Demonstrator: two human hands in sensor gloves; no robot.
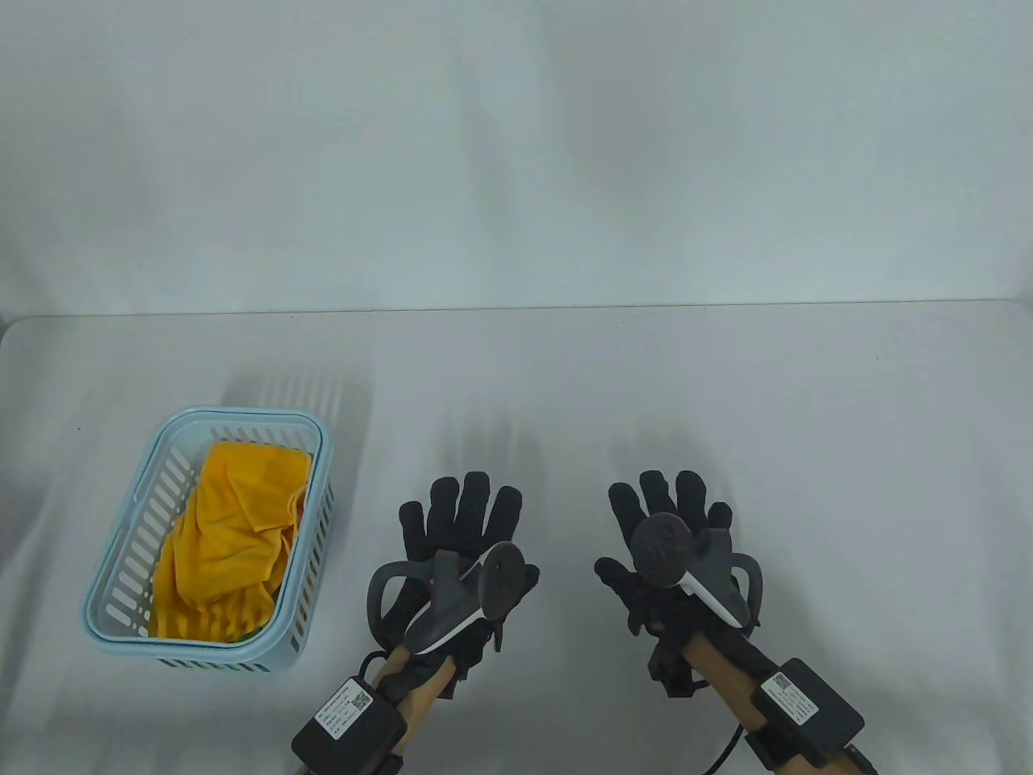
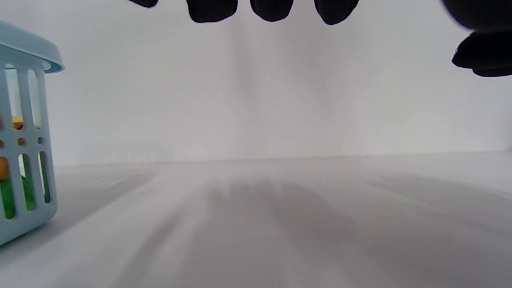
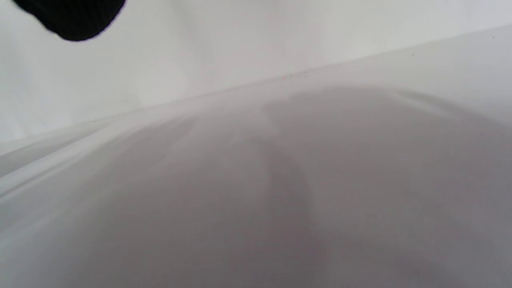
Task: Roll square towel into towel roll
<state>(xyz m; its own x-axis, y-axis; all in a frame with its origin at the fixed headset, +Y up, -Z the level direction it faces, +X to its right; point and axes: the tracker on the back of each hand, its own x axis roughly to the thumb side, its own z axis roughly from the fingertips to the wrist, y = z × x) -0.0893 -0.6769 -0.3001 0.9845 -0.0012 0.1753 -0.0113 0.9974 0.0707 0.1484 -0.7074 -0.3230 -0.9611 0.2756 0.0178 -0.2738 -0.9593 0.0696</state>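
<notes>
A crumpled yellow towel (image 1: pixel 230 533) lies in a light blue slotted basket (image 1: pixel 129 557) at the left of the table. My left hand (image 1: pixel 460 525) hovers flat over the table to the right of the basket, fingers straight and spread, holding nothing. My right hand (image 1: pixel 670 517) is level with it further right, also flat with spread fingers and empty. In the left wrist view the fingertips (image 2: pixel 272 8) hang in at the top and the basket (image 2: pixel 24 136) stands at the left edge. The right wrist view has one fingertip (image 3: pixel 72 16) over bare table.
Something green (image 2: pixel 8 198) shows low through the basket's slots, under the yellow towel. The white table (image 1: pixel 726 387) ends at a white back wall (image 1: pixel 516 161).
</notes>
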